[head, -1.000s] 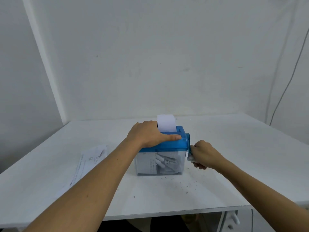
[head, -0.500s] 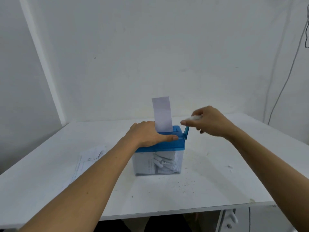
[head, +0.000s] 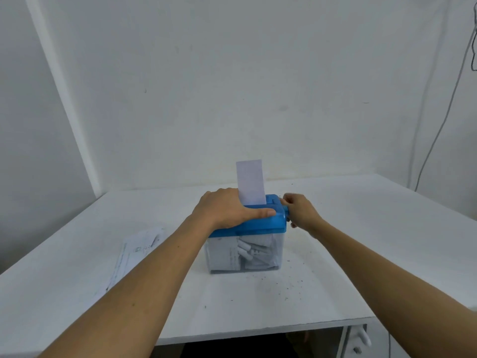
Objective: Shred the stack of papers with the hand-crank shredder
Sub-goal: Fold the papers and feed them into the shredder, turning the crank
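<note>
Where the white table [head: 374, 241] is occupied by a blue-lidded clear plastic shredder [head: 258, 226], printed papers [head: 139, 248] are stacked at its left. Its lid is pressed by the flat-laid left hand [head: 224, 210], its right-end crank [head: 285, 210] gripped by the curled right hand [head: 300, 213].

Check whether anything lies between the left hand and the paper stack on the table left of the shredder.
Nothing visible does. The left hand rests on the shredder lid; the paper stack lies flat on the table to its left, only bare tabletop between them. The forearm hides part of the stack. The right hand grips the crank.
</note>
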Available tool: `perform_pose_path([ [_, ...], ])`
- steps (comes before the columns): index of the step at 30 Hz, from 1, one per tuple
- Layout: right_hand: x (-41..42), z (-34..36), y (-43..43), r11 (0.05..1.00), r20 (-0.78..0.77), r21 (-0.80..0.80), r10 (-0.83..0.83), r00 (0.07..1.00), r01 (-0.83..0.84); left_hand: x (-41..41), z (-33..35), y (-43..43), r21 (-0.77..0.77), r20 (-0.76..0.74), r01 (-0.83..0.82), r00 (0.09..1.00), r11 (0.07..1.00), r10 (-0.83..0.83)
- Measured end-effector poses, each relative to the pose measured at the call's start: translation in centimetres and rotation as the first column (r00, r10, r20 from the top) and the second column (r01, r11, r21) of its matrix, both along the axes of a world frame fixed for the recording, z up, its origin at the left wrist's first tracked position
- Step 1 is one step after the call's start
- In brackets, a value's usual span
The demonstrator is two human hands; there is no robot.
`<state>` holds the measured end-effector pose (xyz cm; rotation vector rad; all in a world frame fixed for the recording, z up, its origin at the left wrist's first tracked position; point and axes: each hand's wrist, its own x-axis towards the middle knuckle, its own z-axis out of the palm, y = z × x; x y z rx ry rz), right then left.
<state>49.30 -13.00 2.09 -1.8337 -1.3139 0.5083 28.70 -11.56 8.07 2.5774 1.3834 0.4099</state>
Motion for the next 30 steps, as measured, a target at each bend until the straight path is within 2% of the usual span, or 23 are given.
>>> perform_pose_path([
  [2,-0.2,-1.5,-0.5,0.998,-0.016,-0.065,-0.019,1.0,0.018,0.0,-0.1,0.0,0.007,0.003,-0.004,1.0,1.0,0.004],
  [5,-0.9,-2.7,-2.1,0.997,-0.03,-0.049,-0.058,0.998,0.057,0.0,-0.2,-0.2,0.018,0.012,-0.013,1.0,1.0,0.013],
  [9,-1.7,-2.6,-5.2,0.995,0.002,-0.099,-0.024,1.0,0.024,0.0,-0.1,-0.5,0.012,0.016,-0.011,1.0,1.0,0.011],
  [16,-1.7,2.5,-10.8,0.967,0.091,-0.142,0.224,0.97,-0.21,0.0,-0.2,-0.2,0.009,0.018,-0.028,0.999,1.0,0.028],
  [20,-0.9,6.8,-10.9,0.951,0.255,-0.195,0.287,0.923,-0.241,0.0,-0.2,-0.2,0.009,0.003,-0.025,1.0,1.0,0.025],
  [22,-0.4,8.1,-9.7,0.962,0.266,-0.154,0.26,0.928,-0.226,-0.1,-0.1,-0.2,0.004,-0.003,-0.018,1.0,1.0,0.018],
  [26,0.7,9.1,-6.0,0.985,0.279,0.085,0.12,0.953,-0.149,-0.1,-0.2,-0.1,0.014,0.012,-0.025,1.0,1.0,0.025],
  [30,1.4,8.0,-3.0,0.964,0.124,0.191,0.165,0.979,-0.187,0.0,-0.6,0.6,0.03,0.007,-0.029,1.0,0.999,0.029],
])
